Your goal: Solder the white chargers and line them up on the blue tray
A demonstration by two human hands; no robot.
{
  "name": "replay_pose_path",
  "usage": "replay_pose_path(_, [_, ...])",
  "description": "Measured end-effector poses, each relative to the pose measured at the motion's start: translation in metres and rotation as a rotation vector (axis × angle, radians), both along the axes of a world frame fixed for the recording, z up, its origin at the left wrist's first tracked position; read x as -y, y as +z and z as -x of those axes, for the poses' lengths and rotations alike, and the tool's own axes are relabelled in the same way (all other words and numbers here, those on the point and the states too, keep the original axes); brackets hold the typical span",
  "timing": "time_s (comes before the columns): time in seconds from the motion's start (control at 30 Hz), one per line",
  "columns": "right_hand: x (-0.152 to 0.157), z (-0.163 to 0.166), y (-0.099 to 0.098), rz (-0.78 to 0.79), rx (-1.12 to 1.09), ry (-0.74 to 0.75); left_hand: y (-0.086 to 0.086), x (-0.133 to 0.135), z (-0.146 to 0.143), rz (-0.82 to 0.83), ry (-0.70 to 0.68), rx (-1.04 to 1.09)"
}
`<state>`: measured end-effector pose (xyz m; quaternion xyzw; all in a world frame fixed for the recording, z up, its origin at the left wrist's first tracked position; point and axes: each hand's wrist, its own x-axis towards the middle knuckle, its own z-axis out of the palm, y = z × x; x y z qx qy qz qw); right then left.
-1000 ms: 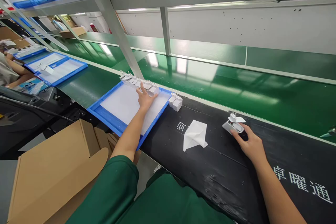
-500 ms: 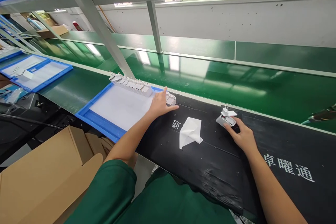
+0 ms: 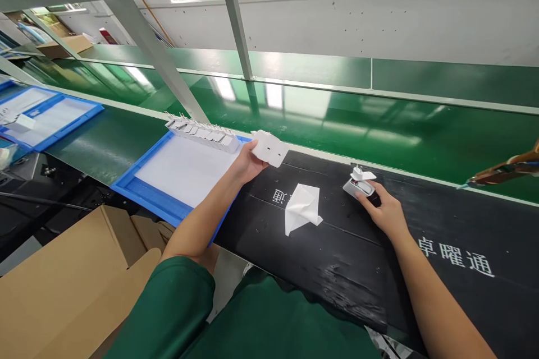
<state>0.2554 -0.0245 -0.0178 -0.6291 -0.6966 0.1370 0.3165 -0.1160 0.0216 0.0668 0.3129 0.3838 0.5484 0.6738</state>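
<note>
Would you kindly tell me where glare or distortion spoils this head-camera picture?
Head view: window glare streaks the green belt; wide-angle distortion bends the shelf posts; the left hand and its white charger stay sharp, and so does the right hand.

a black bench mat (image 3: 337, 258) carries a white cloth (image 3: 301, 208) at centre, a blue tray (image 3: 138, 190) at nine o'clock, a small adapter (image 3: 357, 184) at two.

Bare black mat (image 3: 320, 258) between hands; only crumpled tissue (image 3: 301, 207) in way.
</note>
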Motion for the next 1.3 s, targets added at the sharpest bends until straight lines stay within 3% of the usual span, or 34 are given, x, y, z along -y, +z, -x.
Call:
replay_pose_path(0.17, [0.000,0.001,0.001,0.014,-0.012,-0.014,0.008,0.003,0.006,0.021,0.043,0.062])
replay_pose_path(0.4, [0.000,0.001,0.001,0.045,-0.027,-0.031,-0.001,-0.007,0.017,-0.046,0.100,-0.010])
replay_pose_path(0.5, [0.000,0.000,0.000,0.041,-0.023,-0.033,-0.011,-0.014,0.029,-0.126,0.256,-0.271])
replay_pose_path(0.63, [0.000,0.000,-0.001,0.047,-0.016,-0.031,-0.029,-0.017,0.049,-0.263,0.453,-0.930])
replay_pose_path(0.87, [-0.001,0.000,-0.001,-0.006,-0.015,-0.006,-0.051,-0.027,0.059,-0.352,0.439,-1.657])
replay_pose_path(1.0, [-0.001,-0.001,-0.001,0.014,-0.016,-0.003,-0.050,-0.026,0.055,-0.353,0.455,-1.902])
replay_pose_path(1.17, [-0.002,-0.003,-0.003,0.020,-0.019,0.007,-0.041,-0.020,0.051,-0.233,0.526,-2.059])
replay_pose_path(1.3, [-0.002,-0.001,-0.008,0.011,-0.018,-0.010,-0.028,-0.018,0.047,-0.100,0.428,-2.072])
